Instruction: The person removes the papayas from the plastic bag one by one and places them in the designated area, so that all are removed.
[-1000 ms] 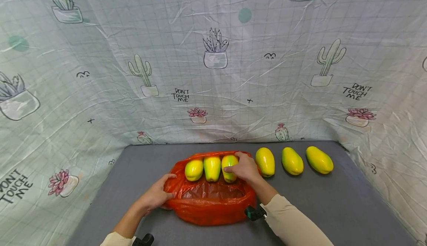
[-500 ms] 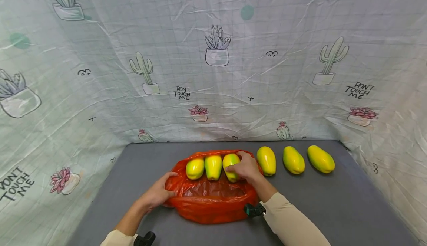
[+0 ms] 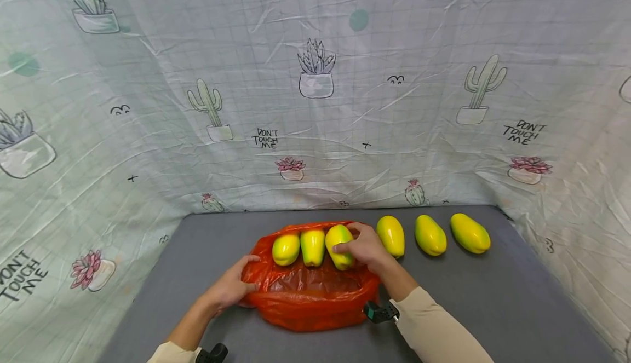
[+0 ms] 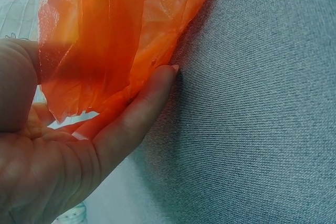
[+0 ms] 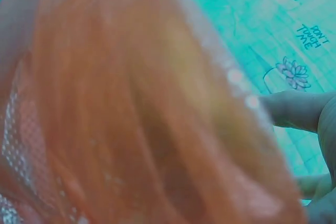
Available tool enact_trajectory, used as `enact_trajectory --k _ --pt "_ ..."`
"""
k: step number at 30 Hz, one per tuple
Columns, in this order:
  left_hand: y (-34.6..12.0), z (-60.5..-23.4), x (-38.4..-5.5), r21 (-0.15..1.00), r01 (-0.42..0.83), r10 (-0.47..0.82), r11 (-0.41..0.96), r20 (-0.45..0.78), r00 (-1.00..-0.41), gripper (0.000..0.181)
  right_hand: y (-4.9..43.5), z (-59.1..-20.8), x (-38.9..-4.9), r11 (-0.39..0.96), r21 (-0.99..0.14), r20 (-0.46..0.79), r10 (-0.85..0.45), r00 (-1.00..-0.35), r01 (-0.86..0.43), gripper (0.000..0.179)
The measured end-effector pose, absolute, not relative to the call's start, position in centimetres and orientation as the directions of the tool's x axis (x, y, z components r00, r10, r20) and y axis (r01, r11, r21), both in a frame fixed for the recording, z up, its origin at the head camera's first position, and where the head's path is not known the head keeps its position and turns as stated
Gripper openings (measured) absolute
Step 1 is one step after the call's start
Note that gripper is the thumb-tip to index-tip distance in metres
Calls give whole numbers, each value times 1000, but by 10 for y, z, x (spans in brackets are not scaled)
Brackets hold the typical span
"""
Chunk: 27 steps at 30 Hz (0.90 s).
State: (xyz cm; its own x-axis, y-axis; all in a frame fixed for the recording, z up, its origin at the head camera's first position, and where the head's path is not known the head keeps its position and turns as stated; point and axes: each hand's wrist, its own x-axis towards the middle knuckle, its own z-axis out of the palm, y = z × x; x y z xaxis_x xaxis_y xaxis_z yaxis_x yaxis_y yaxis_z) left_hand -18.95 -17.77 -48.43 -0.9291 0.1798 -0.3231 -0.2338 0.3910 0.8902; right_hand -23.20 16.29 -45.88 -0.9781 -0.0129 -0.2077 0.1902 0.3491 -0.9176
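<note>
In the head view a red plastic bag (image 3: 305,313) lies with its wide mouth up. Three yellow-green papayas sit side by side in it: a left papaya (image 3: 286,249), a middle papaya (image 3: 313,247) and a right papaya (image 3: 338,237). My right hand (image 3: 367,249) grips the right papaya, thumb on its near side and fingers at its far side. My left hand (image 3: 231,286) holds the bag's left end between thumb and fingers, with the orange-red film (image 4: 105,40) between them in the left wrist view. Blurred film hides the papaya in the right wrist view.
Right of the bag, a papaya (image 3: 391,234), another papaya (image 3: 431,236) and a third papaya (image 3: 470,234) lie in a row on the grey table (image 3: 468,303). A cloth curtain (image 3: 315,133) printed with cacti hangs behind the table and along both sides.
The right papaya has tilted a little under my right hand, and more of it shows. My left hand stays on the bag's left end. The head view has shifted slightly.
</note>
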Motion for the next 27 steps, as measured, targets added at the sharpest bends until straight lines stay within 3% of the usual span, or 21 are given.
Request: enact_trajectory --k 15,27 --pt "-179 -485 -189 877 -228 182 424 -329 -927 66 175 -436 -217 212 -958 -216 -104 -971 191 74" --pt "-176 -485 -188 879 -232 167 416 -325 -931 66 194 -426 -209 200 -960 -220 -112 -969 195 76"
